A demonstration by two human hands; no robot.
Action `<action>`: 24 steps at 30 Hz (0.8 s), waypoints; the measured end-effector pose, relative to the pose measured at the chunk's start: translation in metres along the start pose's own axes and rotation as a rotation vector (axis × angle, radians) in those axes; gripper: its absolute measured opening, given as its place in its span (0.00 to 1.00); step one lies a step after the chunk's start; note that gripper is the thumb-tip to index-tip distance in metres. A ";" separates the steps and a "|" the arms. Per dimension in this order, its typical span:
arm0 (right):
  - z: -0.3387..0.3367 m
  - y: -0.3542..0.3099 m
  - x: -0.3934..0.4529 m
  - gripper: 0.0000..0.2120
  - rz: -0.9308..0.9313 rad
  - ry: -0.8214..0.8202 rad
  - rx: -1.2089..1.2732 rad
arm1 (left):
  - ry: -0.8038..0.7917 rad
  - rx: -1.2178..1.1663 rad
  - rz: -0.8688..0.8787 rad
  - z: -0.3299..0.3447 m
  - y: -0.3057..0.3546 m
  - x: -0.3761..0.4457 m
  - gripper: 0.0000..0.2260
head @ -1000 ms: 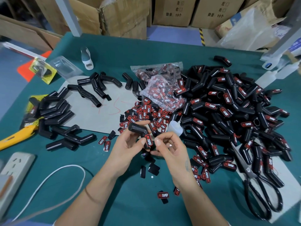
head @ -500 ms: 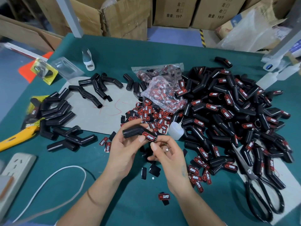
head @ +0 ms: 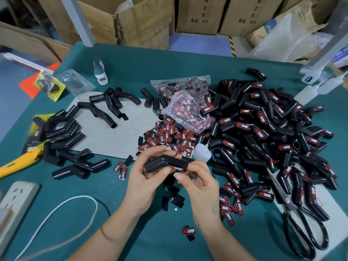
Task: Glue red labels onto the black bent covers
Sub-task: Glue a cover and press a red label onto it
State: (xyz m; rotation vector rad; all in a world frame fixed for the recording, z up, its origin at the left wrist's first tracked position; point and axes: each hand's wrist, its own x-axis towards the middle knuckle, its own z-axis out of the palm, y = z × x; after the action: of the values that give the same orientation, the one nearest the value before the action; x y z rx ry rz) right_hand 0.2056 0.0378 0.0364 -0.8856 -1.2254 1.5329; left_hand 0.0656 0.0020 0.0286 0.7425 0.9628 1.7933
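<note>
Red label (head: 175,168) now sits flat on the black cover (head: 165,163), w/ cover turned level since a sec ago. L hand (head: 145,178) grips it, R hand (head: 197,182) pinches label end — nearly ready for finished pile (head: 263,132) at bench's right side.

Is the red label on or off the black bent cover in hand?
On. The red label lies flat on the black bent cover, gripped by the left hand; right hand fingertips pinch that end.

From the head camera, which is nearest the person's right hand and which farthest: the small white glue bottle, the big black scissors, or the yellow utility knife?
Measured from the right hand:
1. White glue bottle, just beyond the fingers, at the pile's edge.
2. Black scissors, out to the right, on the grey sheet.
3. Yellow utility knife, far left edge of the table.
</note>
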 end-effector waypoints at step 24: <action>-0.005 0.002 0.008 0.05 0.006 0.046 -0.069 | -0.076 0.359 0.019 -0.007 0.005 0.005 0.13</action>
State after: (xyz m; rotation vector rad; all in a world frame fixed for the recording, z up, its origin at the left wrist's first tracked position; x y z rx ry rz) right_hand 0.2079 0.0469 0.0331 -0.9650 -1.2494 1.4743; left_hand 0.0560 0.0032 0.0292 1.0366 1.2468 1.6132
